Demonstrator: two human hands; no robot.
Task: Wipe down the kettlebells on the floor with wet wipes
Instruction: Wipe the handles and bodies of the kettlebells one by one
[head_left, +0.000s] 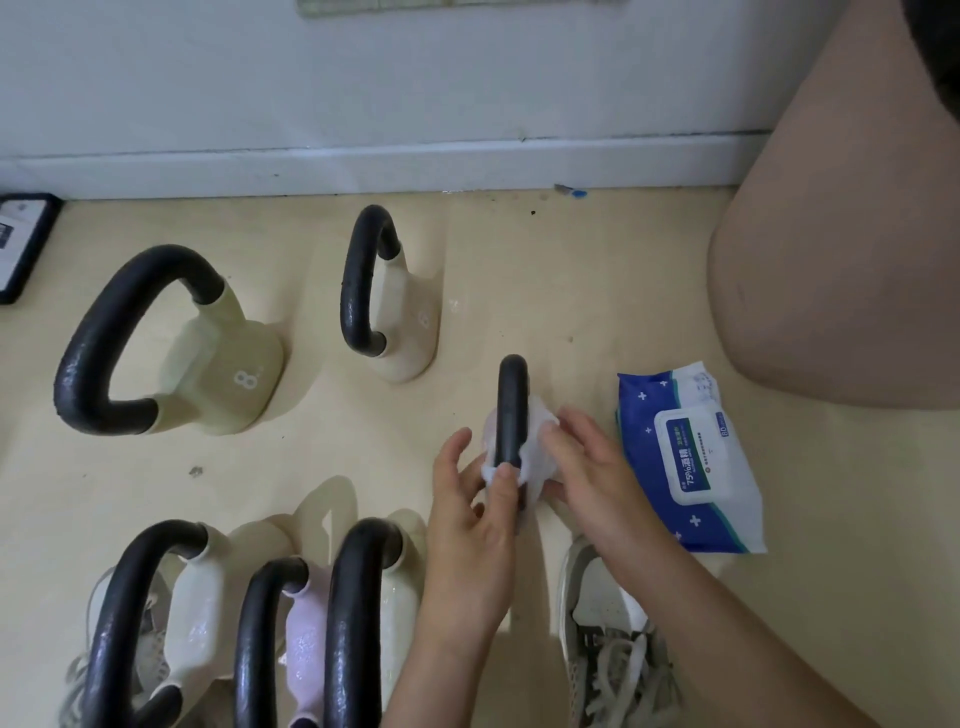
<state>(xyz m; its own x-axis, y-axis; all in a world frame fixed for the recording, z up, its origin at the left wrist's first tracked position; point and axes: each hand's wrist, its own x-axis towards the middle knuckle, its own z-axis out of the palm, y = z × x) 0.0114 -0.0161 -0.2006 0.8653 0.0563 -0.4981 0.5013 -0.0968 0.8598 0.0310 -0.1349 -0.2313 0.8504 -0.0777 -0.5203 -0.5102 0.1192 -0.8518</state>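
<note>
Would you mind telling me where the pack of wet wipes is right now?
In the head view, the wet wipes pack lies flat on the floor right of centre, just right of the right hand holding a wipe against a kettlebell.

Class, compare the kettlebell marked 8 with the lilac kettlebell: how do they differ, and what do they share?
The kettlebell marked 8 has a pale khaki body; the lilac kettlebell has a pale purple one. The one marked 8 looks matte, the lilac one glistens as if wet. The 8 stands alone; the lilac one sits close between two cream kettlebells. Both have black handles.
</note>
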